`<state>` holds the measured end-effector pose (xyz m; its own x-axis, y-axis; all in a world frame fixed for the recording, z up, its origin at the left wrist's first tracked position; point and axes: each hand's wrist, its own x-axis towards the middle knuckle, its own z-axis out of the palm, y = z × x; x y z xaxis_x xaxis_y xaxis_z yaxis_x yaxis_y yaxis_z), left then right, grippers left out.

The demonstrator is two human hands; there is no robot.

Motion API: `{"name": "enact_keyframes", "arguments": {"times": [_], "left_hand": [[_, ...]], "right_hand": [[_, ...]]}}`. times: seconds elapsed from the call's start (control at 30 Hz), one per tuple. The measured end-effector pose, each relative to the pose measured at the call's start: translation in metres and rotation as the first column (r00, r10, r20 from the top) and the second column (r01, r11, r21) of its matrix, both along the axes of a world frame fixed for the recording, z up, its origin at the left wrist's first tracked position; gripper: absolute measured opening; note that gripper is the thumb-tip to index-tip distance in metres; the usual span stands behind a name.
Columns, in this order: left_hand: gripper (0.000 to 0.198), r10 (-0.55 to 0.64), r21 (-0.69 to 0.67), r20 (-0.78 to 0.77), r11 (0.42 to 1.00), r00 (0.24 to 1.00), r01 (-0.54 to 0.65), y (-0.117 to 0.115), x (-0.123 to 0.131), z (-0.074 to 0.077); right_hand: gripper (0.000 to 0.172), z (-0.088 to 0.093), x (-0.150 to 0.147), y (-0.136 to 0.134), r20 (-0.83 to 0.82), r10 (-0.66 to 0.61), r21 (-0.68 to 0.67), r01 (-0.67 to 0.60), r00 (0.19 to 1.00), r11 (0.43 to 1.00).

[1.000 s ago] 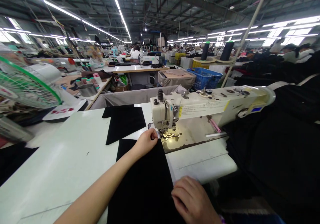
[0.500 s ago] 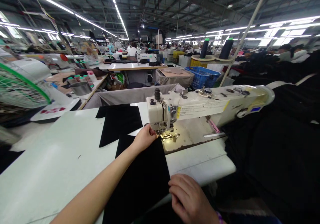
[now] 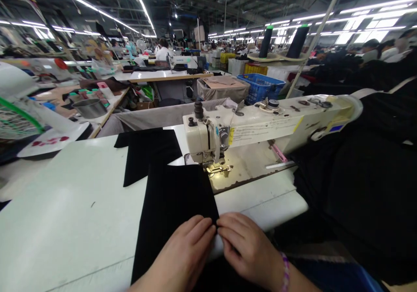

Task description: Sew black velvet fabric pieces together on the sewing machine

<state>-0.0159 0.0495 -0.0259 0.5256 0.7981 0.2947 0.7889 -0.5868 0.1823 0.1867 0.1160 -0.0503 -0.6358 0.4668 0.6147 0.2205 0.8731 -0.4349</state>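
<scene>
A black fabric panel (image 3: 176,196) lies on the white table, its far right corner at the presser foot of the sewing machine (image 3: 202,140). My left hand (image 3: 192,244) rests over the panel's near right edge, its fingers closed on that edge. Right beside it, my right hand (image 3: 247,244) pinches the same edge, fingertips almost touching the left ones. A purple beaded bracelet (image 3: 284,268) circles the right wrist. Under the machine's lamp, a brass-coloured guide (image 3: 218,169) sits on the bed by the needle. The needle itself is too small to make out.
Another black fabric piece (image 3: 150,153) lies behind the panel on the white table (image 3: 81,205). A fan (image 3: 22,109) stands at the left. Dark thread cones (image 3: 265,42) rise behind the machine, near a blue basket (image 3: 260,87). Dark fabric (image 3: 361,174) is heaped at the right.
My left hand has come back from the presser foot to the panel's near edge, beside my right hand. The right hand has stayed at that edge. The view has shifted slightly.
</scene>
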Motion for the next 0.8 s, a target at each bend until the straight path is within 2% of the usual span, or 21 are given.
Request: {"name": "enact_keyframes", "arguments": {"times": [0.07,0.2,0.4,0.53,0.67,0.8], "left_hand": [[0.045,-0.028,0.061,-0.069,0.998,0.997,0.032,0.004,-0.01,-0.007],[0.036,-0.037,0.107,-0.114,0.993,0.993,0.049,0.03,-0.027,-0.014],[0.027,-0.03,0.204,-0.096,0.978,0.995,0.049,0.064,-0.04,-0.006],[0.028,-0.041,0.197,-0.071,0.979,0.997,0.055,0.082,-0.051,0.001],[0.029,-0.039,0.173,-0.026,0.984,0.999,0.043,0.101,-0.061,0.002],[0.03,-0.025,0.144,-0.039,0.989,0.999,0.031,0.119,-0.069,0.002]], "right_hand": [[0.028,0.001,-0.006,0.008,0.011,-0.005,-0.017,0.005,1.0,1.0],[0.026,0.002,-0.018,0.028,0.065,0.001,-0.049,0.002,0.998,0.999],[0.023,0.006,-0.03,0.055,0.185,-0.029,-0.025,0.034,0.982,0.999],[0.021,0.011,-0.04,0.072,0.269,-0.094,0.026,0.091,0.958,0.996],[0.018,0.015,-0.053,0.088,0.348,-0.15,0.045,0.143,0.926,0.989],[0.016,0.016,-0.062,0.098,0.352,-0.19,0.042,0.188,0.917,0.981]]}}
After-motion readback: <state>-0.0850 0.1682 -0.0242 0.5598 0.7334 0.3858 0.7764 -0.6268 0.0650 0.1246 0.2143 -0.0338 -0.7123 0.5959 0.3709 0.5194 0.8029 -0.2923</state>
